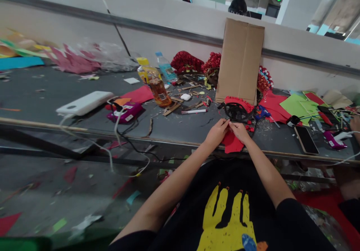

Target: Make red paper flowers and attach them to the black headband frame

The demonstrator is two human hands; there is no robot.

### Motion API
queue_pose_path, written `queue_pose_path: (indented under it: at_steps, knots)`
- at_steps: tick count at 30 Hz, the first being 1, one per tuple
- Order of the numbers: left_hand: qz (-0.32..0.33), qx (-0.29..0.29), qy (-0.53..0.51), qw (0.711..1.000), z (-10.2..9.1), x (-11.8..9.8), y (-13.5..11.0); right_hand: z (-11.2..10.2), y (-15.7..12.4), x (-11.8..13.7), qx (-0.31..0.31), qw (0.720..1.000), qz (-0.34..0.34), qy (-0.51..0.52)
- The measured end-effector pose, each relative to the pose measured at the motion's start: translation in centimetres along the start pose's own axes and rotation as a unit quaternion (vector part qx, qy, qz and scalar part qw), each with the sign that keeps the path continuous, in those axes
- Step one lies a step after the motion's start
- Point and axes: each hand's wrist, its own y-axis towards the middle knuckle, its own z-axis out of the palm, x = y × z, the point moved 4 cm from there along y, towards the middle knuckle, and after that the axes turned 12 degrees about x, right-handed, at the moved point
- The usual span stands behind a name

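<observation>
My left hand and my right hand meet at the table's front edge, fingertips pinched together. Whatever sits between the fingertips is too small to make out. Just below them, a piece of red sheet shows between my wrists and overlaps the edge; whether my fingers grip it I cannot tell. Directly beyond my hands lies a black frame-like object with a red beaded band behind it. Small red pieces lie beside my right hand. A blue glue gun rests farther right.
Cardboard leans on the wall. Left stand a tea bottle, a marker, a purple box and a white power bank with trailing cables. A phone and a small black jar lie right, near another person's hand.
</observation>
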Motion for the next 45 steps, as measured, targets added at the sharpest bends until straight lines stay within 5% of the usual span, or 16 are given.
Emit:
queue_pose_path:
  at_steps: [10, 19, 26, 34, 45]
  knots:
    - [-0.001, 0.009, 0.062, 0.998, 0.3, -0.4, -0.1, 0.3, -0.2, 0.1, 0.021, 0.999, -0.011, -0.034]
    - [0.038, -0.123, -0.080, 0.988, -1.6, -0.5, -0.6, 0.6, 0.1, 0.6, 0.051, 0.994, 0.004, 0.096]
    - [0.108, -0.158, -0.084, 0.978, -2.0, -0.3, -0.6, 0.8, -0.3, 0.6, 0.102, 0.973, -0.001, 0.208]
    - [0.147, -0.101, -0.086, 0.980, -1.2, 0.1, -0.2, 0.2, -0.4, 0.2, 0.064, 0.976, -0.006, 0.209]
    - [0.107, -0.043, -0.104, 0.988, -0.4, -0.1, 0.0, -0.6, -0.6, 0.5, -0.031, 0.996, -0.041, 0.067]
